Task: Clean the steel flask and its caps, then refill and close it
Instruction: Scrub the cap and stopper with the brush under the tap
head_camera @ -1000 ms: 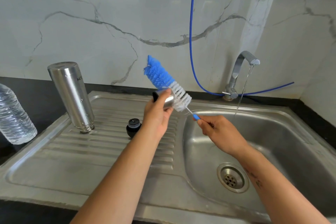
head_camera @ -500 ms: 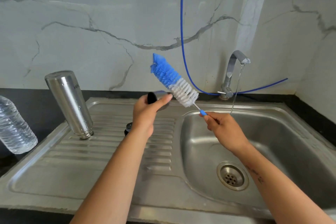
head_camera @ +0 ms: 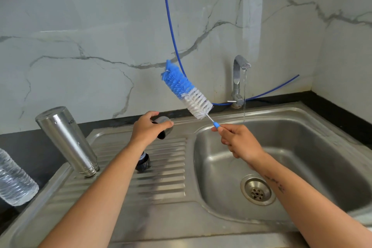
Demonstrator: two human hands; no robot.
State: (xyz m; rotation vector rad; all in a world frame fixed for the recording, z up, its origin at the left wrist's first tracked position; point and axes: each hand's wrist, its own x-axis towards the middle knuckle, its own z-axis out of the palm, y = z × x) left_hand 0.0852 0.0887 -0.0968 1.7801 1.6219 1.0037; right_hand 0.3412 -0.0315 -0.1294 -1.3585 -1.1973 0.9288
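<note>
The steel flask [head_camera: 67, 141] stands upside down on the ribbed drainboard [head_camera: 165, 183] at the left. My left hand [head_camera: 147, 130] holds the steel outer cap [head_camera: 166, 127] above the drainboard, thumb and fingers curled round it, dark opening facing down. The black inner cap [head_camera: 143, 163] lies on the drainboard, partly hidden behind my left forearm. My right hand [head_camera: 239, 143] grips the blue handle of a bottle brush [head_camera: 187, 90], whose blue and white bristles point up and left, apart from the cap.
The tap [head_camera: 238, 78] runs a thin stream into the sink basin [head_camera: 302, 147]; the drain [head_camera: 257, 189] sits below my right forearm. A plastic water bottle [head_camera: 14, 181] lies on the dark counter at far left. A blue hose [head_camera: 171, 26] hangs along the marble wall.
The brush has come away from the steel cap and moved right and up. My left hand has lowered the cap toward the drainboard and turned it. The flask has stayed put.
</note>
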